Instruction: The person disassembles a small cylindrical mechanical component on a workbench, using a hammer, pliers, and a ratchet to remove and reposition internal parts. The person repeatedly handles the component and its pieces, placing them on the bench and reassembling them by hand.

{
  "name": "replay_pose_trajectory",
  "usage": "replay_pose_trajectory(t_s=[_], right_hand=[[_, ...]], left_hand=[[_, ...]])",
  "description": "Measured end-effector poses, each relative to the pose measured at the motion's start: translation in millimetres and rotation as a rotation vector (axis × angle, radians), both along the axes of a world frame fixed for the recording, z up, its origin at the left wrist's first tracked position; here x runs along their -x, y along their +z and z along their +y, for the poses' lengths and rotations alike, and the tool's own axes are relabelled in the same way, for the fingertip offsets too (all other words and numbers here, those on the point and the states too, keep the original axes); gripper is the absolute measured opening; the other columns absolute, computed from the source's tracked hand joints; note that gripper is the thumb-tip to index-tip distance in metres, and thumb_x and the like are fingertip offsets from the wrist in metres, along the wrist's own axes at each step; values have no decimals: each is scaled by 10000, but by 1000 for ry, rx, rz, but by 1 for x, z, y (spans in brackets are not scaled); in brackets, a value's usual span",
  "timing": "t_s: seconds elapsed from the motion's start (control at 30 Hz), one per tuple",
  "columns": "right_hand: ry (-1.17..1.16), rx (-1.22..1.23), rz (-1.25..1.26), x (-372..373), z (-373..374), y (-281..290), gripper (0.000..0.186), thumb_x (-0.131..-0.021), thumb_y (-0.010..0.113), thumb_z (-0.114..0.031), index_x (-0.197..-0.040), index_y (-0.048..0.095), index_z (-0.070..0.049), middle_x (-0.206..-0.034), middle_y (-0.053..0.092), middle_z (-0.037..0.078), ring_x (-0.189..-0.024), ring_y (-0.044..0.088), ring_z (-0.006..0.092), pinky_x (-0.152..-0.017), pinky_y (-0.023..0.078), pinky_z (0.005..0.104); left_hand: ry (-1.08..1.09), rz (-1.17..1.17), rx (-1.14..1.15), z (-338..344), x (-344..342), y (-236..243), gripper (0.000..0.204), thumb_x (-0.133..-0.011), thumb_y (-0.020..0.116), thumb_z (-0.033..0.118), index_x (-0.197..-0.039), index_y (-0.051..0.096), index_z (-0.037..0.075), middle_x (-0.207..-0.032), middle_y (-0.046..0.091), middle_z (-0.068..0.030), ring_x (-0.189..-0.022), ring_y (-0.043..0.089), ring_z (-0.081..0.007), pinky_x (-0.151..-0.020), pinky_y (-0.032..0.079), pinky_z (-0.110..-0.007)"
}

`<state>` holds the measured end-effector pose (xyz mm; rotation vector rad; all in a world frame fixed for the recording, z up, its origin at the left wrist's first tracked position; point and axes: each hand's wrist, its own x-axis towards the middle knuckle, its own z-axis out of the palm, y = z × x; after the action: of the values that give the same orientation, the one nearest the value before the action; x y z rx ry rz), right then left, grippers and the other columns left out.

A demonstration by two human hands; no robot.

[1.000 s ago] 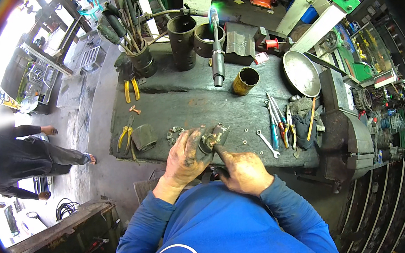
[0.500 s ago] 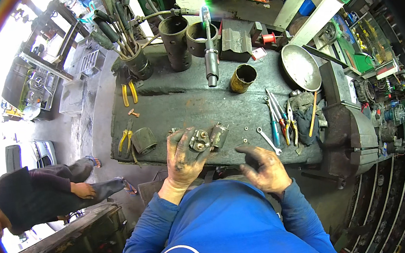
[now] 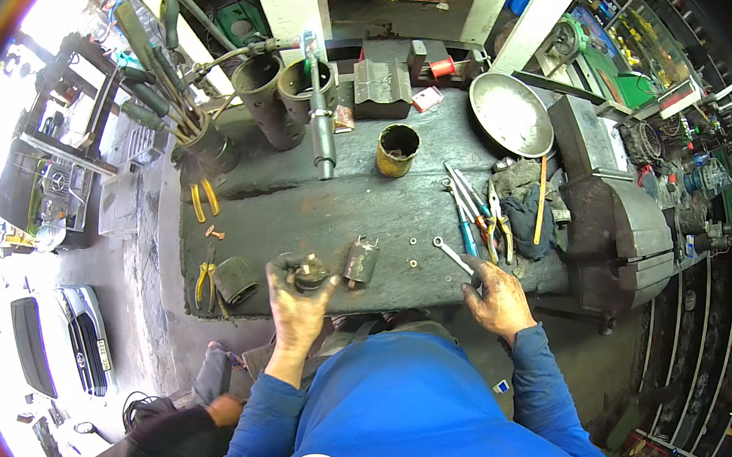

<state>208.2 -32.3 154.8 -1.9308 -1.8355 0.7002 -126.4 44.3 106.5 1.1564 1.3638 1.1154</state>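
My left hand (image 3: 298, 316) grips a dark round cap with a copper-coloured stud (image 3: 309, 274) between thumb and fingers, just above the bench's near edge. Right beside it, apart from the hand, a worn dark metal cylinder (image 3: 361, 262) lies on the bench. My right hand (image 3: 498, 301) has its thumb and fingers closed round the near end of a combination wrench (image 3: 451, 255), whose far end slants away to the left. The fingers hide that near end. Small nuts (image 3: 413, 241) lie between the cylinder and the wrench.
Pliers and screwdrivers (image 3: 468, 210) and a dark rag (image 3: 530, 213) lie right of centre. Beyond stand a yellowish can (image 3: 396, 152), a metal bowl (image 3: 511, 115) and tool-filled pipe holders (image 3: 210, 146). A bulky vise (image 3: 617, 226) borders the right. Another person's arm (image 3: 183, 431) is low at left.
My right hand has moved forward from the bench's edge and closed on the wrench's near end. My left hand has drawn the cap away from the cylinder. The other person has come nearer.
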Motion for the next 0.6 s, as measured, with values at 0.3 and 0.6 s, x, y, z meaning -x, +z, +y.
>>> replay_pose_trajectory(t_s=[0.3,0.6], right_hand=[[-240,-58,-36,-44,16,-5,689,-910,737,-144,-1550,499,-49,-1243,673,218,-1084,672,405,-955,540,472],[-18,-39,-131,-8,61,-21,791,-899,779,-194,-1608,444,-96,-1315,623,254,-1222,608,459,-1072,490,514]], left_hand=[[61,-700,501,-13,47,-18,446,-846,792,-13,-1264,635,-8,-1082,693,-95,-911,698,-237,-797,591,-370],[-80,-272,231,-32,51,-4,506,-755,830,19,-1228,650,2,-1130,710,-113,-1033,710,-274,-940,581,-414]])
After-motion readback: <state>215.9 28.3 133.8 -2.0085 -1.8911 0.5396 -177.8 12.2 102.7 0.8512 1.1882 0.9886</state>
